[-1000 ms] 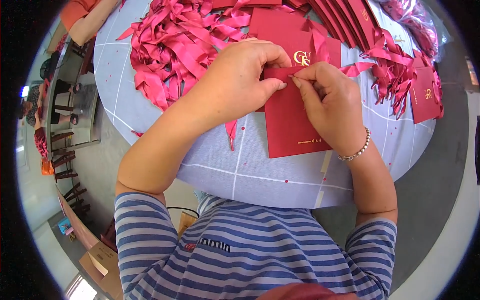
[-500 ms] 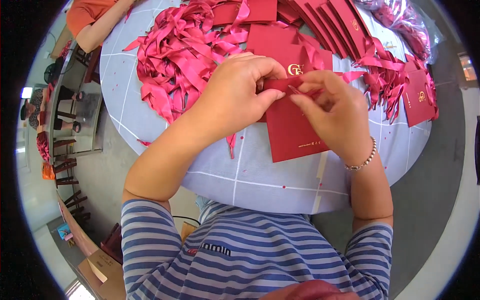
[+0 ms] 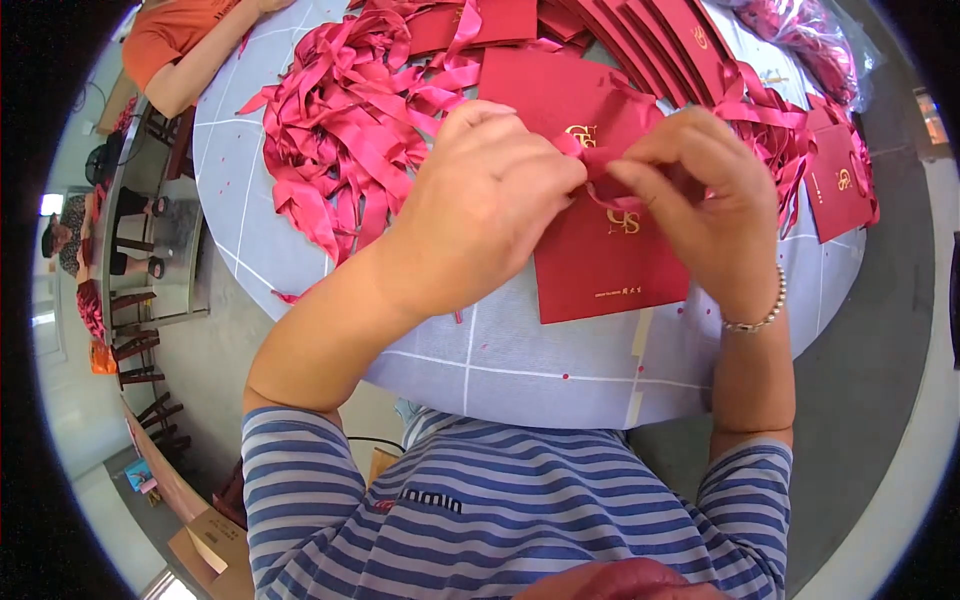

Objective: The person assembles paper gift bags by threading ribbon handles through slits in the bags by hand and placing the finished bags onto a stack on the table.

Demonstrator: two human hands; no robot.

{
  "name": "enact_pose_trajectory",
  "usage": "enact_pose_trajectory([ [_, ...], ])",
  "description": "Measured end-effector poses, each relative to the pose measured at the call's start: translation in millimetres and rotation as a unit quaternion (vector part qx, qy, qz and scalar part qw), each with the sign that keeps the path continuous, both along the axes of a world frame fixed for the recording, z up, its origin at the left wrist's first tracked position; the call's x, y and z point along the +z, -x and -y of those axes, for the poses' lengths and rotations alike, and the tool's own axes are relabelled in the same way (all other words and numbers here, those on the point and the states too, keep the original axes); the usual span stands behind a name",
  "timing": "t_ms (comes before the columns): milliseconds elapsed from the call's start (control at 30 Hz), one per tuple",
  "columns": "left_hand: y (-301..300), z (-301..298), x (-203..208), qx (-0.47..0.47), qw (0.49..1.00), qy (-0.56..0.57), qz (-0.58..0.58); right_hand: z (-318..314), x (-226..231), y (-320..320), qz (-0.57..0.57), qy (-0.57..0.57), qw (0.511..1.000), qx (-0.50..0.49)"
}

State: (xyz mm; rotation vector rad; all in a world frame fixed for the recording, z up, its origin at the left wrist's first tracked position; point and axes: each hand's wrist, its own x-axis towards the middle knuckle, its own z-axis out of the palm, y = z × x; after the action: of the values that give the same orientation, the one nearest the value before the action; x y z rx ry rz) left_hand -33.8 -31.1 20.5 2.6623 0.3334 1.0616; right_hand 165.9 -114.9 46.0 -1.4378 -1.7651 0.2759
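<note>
Close above a red paper bag (image 3: 607,270) with gold print, my two hands pinch a pink-red satin ribbon (image 3: 597,158). My left hand (image 3: 490,205) is closed on one part of it, back of the hand upward. On the other side, the fingertips of my right hand (image 3: 715,195) grip the ribbon too, and a loop of it hangs over the bag's upper part. Whether the ribbon is tied or threaded there cannot be made out. Another red bag (image 3: 520,80) lies flat just beyond, partly covered by the one I work over.
A heap of loose ribbons (image 3: 340,130) lies left on the cloth-covered round table (image 3: 510,365). Stacked red bags (image 3: 655,50) fan out at the back, near a clear plastic bag (image 3: 810,45). Finished-looking bags with ribbons (image 3: 835,185) lie right. Another person's arm (image 3: 205,65) rests at the far left.
My hands have moved apart from the bag's upper edge, and a length of ribbon now shows between them. My left hand has turned over, and more of the bag's gold print shows.
</note>
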Motion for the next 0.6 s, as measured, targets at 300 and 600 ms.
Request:
enact_pose_trajectory([
  [300, -9, 16, 9, -0.096, 0.985, -0.145, -0.009, -4, 15, -25, 0.005, 0.194, 0.975, 0.105],
  [600, -18, 16, 6, -0.102, 0.979, -0.178, -0.005, -12, 9, -27, 0.01, 0.229, 0.965, 0.127],
])
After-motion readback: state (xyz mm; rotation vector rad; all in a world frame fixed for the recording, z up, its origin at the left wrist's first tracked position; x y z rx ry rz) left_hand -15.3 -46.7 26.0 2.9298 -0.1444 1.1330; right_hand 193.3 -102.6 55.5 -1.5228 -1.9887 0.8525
